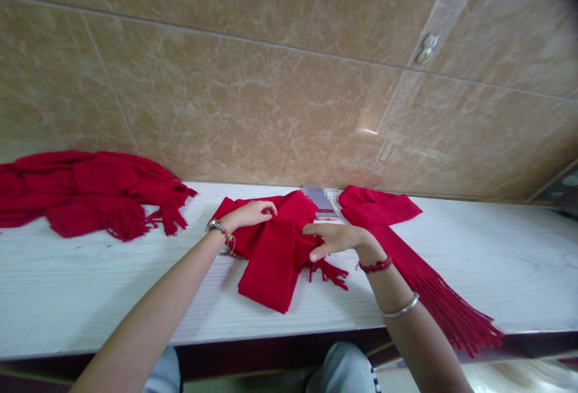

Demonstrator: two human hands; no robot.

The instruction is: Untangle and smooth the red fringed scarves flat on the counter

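Note:
A red scarf [271,266] lies partly folded in front of me, one flat folded band pointing toward the table's front edge and a short fringe sticking out at its right. My left hand [253,213] rests on the upper left of this scarf, its fingers curled closed against the cloth. On the scarf's right side lies my right hand [335,239], thumb and fingers apart over the cloth near the fringe. Part of the fabric is hidden beneath both hands.
A heap of red scarves [103,191] lies at the left by the wall. Another red scarf [379,206] sprawls at the right, its long fringe over the front edge. A phone [326,207] lies behind my right hand. The white table [149,284] meets a brown tiled wall [253,110].

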